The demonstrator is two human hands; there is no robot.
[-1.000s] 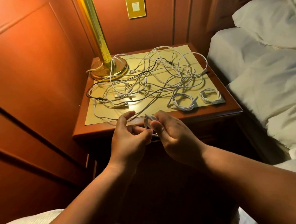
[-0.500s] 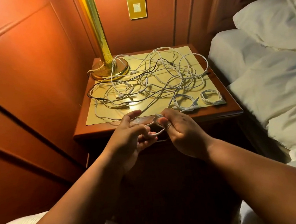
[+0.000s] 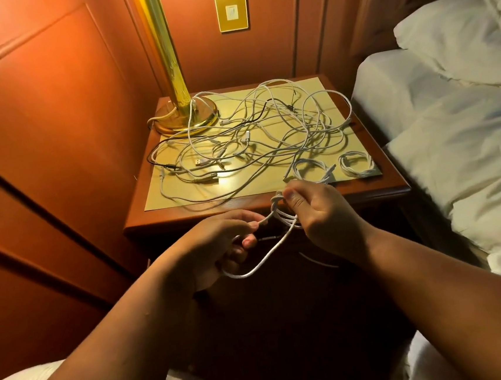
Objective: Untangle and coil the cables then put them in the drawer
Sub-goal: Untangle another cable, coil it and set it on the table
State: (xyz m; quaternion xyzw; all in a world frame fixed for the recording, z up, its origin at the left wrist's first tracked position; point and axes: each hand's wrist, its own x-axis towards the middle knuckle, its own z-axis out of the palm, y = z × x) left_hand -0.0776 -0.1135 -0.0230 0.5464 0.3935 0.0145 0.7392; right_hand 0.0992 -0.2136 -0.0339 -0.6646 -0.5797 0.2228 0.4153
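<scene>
Since half a second ago the left hand [image 3: 217, 242] has drawn apart, grip pinching the white cable [image 3: 267, 251]; right hand [image 3: 315, 211] grip holds its coil

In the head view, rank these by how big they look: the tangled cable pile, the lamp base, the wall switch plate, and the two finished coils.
1. Tangled cable pile, spread over most of the mat.
2. Lamp base.
3. Left coil and right coil: too alike to rank.
4. Wall switch plate, though it sits farther back, so this is unsure.
</scene>
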